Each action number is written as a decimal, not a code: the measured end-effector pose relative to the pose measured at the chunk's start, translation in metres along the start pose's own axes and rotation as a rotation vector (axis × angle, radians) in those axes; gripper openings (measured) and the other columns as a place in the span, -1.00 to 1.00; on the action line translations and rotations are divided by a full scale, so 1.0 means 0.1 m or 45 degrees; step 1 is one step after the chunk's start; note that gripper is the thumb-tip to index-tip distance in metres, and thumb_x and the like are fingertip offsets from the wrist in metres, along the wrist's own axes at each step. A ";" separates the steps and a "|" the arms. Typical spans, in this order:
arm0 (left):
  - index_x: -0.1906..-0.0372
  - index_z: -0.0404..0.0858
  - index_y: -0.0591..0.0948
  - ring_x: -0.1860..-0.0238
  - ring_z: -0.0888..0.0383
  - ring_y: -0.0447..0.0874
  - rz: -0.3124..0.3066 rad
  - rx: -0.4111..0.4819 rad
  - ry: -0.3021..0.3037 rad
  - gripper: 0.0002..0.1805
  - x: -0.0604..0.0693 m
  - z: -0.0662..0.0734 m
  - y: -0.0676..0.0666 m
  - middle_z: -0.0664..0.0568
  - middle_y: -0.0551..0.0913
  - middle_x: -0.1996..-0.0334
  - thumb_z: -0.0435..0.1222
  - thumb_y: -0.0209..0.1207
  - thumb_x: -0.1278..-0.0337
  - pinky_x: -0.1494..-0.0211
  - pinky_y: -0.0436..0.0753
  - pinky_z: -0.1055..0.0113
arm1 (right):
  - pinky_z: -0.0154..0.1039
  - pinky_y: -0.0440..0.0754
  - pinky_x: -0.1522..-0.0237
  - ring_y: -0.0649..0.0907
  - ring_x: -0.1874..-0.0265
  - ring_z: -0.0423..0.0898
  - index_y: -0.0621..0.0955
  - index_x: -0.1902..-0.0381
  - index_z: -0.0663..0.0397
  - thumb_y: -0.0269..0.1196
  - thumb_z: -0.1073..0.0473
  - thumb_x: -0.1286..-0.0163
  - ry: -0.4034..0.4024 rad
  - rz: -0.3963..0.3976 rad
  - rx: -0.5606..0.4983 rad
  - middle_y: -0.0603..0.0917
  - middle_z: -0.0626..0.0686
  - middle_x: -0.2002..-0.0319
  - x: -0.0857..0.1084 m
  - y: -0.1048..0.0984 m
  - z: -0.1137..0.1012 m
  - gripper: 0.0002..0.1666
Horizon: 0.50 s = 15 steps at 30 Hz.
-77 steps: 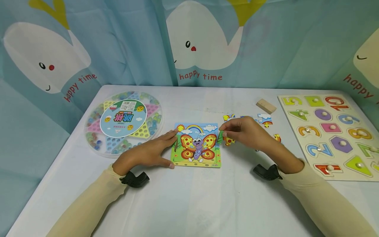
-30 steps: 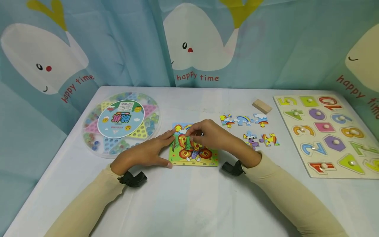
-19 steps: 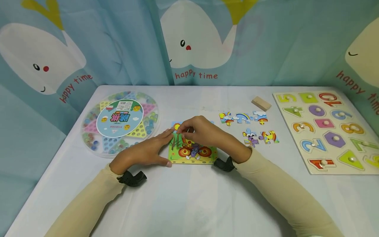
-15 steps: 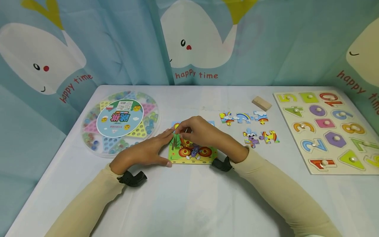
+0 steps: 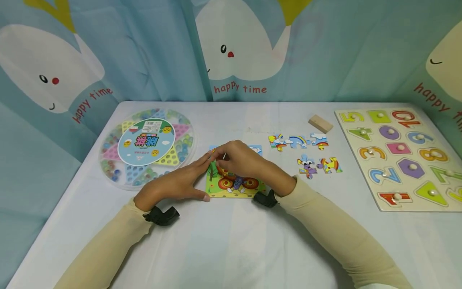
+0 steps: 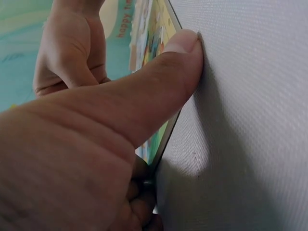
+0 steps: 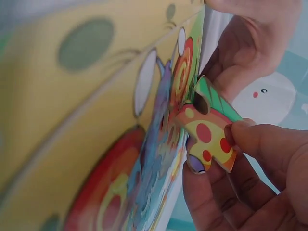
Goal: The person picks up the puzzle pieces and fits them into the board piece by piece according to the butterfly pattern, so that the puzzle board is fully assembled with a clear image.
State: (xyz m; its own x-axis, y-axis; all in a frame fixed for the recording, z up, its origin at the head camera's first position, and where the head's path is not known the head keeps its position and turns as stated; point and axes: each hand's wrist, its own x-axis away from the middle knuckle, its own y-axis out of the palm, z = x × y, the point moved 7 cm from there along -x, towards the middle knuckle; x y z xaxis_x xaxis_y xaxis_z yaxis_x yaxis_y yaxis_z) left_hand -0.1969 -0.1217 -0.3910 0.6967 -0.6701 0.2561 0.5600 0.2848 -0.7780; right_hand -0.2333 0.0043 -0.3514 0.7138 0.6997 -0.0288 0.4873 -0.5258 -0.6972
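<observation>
A butterfly puzzle board (image 5: pixel 234 194) lies flat on the table. My left hand (image 5: pixel 177 184) rests against its left edge with fingers extended; in the left wrist view the thumb (image 6: pixel 163 77) lies along the board's edge. Over the upper left of the picture, my right hand (image 5: pixel 241 161) pinches a puzzle piece (image 7: pixel 211 137) between thumb and fingers. This piece, green with a red-spotted yellow wing part, is tilted against the board's surface in the right wrist view. The right hand hides much of the board in the head view.
Loose puzzle pieces lie right of the board, among them a rainbow piece (image 5: pixel 298 141) and a purple face piece (image 5: pixel 306 165). Beyond them are a wooden block (image 5: pixel 320 123) and a number peg board (image 5: pixel 397 168). A round marble game (image 5: pixel 147 142) sits at the left.
My right hand has carried the puzzle piece leftward from beside the board's right edge to its upper left, close to the left hand. The left hand has stayed at the board's left edge.
</observation>
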 end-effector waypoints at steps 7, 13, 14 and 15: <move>-0.55 -0.20 -0.19 -0.52 0.06 -0.25 0.004 0.010 0.025 0.20 0.00 0.02 -0.01 0.08 -0.31 -0.55 0.01 0.38 -0.05 -0.48 0.04 0.07 | -0.33 0.51 0.42 0.55 0.52 -0.19 0.73 0.16 0.14 0.24 0.35 -0.34 0.010 0.039 0.073 0.72 -0.02 0.27 -0.03 0.00 -0.04 -0.82; -0.54 -0.26 -0.14 -0.52 0.06 -0.25 0.003 -0.010 0.021 0.19 0.00 0.02 -0.02 0.07 -0.29 -0.55 -0.01 0.40 -0.03 -0.48 0.01 0.09 | -0.32 0.54 0.33 0.58 0.43 -0.18 0.73 0.16 0.12 0.22 0.36 -0.34 0.055 0.045 0.137 0.72 0.01 0.19 -0.05 0.04 -0.05 -0.80; -0.54 -0.27 -0.13 -0.52 0.06 -0.25 0.002 -0.014 0.017 0.18 0.00 0.02 -0.02 0.07 -0.29 -0.55 -0.01 0.40 -0.03 -0.48 0.01 0.10 | -0.32 0.55 0.32 0.59 0.42 -0.18 0.73 0.15 0.12 0.21 0.36 -0.34 0.061 0.046 0.150 0.72 0.01 0.18 -0.05 0.05 -0.05 -0.79; -0.53 -0.28 -0.12 -0.52 0.06 -0.25 0.002 -0.015 0.014 0.18 0.00 0.02 -0.02 0.06 -0.28 -0.55 -0.01 0.40 -0.03 -0.48 0.01 0.10 | -0.32 0.55 0.31 0.59 0.41 -0.18 0.73 0.15 0.12 0.20 0.37 -0.34 0.065 0.047 0.163 0.72 0.01 0.18 -0.06 0.06 -0.06 -0.78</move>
State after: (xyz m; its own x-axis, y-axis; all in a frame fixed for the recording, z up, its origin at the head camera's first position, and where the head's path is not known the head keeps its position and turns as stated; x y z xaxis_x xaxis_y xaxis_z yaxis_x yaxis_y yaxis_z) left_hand -0.1972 -0.1210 -0.3885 0.6926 -0.6770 0.2489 0.5536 0.2778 -0.7851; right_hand -0.2319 -0.0055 -0.3511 0.7563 0.6538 -0.0220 0.3946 -0.4827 -0.7819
